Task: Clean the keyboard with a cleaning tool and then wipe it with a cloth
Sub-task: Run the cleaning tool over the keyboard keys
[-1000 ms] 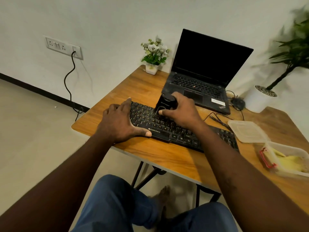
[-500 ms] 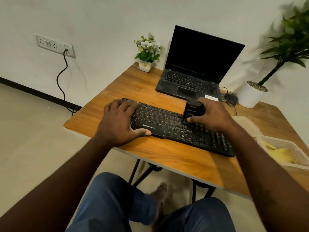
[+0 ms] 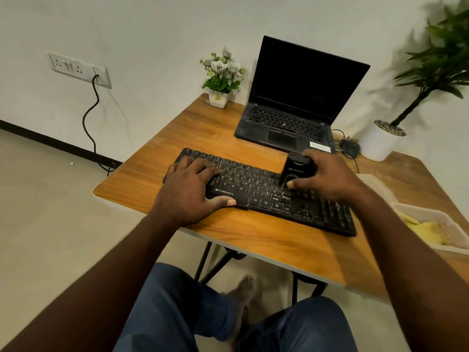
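A black keyboard lies across the wooden table. My left hand rests flat on the keyboard's left end, fingers on the keys and thumb along its front edge. My right hand grips a small black cleaning tool held upright, its lower end down on the keys right of the middle. A yellow cloth lies in a clear plastic box at the table's right edge.
An open black laptop stands behind the keyboard. A small flower pot sits at the back left corner, a white plant pot at the back right. A black mouse with cable lies beside the laptop. A box lid lies right of my hand.
My right hand has slid the cleaning tool rightward along the keyboard, from left of the middle to right of it. My left hand has stayed on the left end.
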{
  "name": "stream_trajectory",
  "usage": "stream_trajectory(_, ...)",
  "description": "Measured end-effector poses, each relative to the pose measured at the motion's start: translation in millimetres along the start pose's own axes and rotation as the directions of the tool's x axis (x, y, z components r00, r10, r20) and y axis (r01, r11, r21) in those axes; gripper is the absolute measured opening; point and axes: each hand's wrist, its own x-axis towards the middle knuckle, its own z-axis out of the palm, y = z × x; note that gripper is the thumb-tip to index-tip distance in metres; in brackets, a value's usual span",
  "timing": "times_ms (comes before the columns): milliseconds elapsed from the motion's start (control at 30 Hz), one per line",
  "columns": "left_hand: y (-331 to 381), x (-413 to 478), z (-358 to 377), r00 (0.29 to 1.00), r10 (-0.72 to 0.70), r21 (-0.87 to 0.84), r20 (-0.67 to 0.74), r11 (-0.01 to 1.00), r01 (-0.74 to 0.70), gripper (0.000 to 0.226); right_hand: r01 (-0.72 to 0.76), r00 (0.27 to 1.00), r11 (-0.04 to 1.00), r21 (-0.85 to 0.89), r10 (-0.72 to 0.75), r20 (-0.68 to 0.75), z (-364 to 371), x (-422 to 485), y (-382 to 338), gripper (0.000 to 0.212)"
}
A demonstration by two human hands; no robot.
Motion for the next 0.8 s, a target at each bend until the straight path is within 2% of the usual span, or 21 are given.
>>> stream_trajectory(133, -1, 1, 0, 1.000, -0.002, -0.020, 0.000, 1.000, 0.002, 0.100, -0.044, 0.996, 0.999, 0.001, 0.044, -0.075, -7, -7, 11, 0.043)
stream_trajectory(367, -1, -1, -2, 1.000, -0.013, -0.022, 0.004, 1.000, 0.013, 0.103, 0.214, 0.974, 0.974, 0.070, -0.208, -0.086, 67, 31, -73, 0.042)
stream_trajectory(433, -1, -1, -2, 1.000, -0.023, -0.029, -0.001, 0.999, 0.023, 0.103, 0.245, 0.967, 0.967, 0.072, -0.238, -0.091, 75, 34, -81, 0.040)
stream_trajectory(567, -1, -1, -2, 1.000, -0.023, -0.035, -0.015, 0.999, 0.022, 0.101, 0.126, 0.992, 0.984, 0.123, -0.123, -0.027, 50, 17, -50, 0.046)
stream_trajectory(700, -2, 1, -1, 1.000, -0.027, -0.044, -0.015, 0.999, 0.027, 0.102, -0.020, 0.999, 1.000, -0.024, 0.019, -0.035, 1, -11, 0, 0.047)
stream_trajectory(800, -1, 1, -2, 1.000, -0.027, -0.048, -0.015, 0.999, 0.026, 0.100, -0.033, 0.996, 0.998, -0.056, 0.028, -0.084, -3, -18, 1, 0.047)
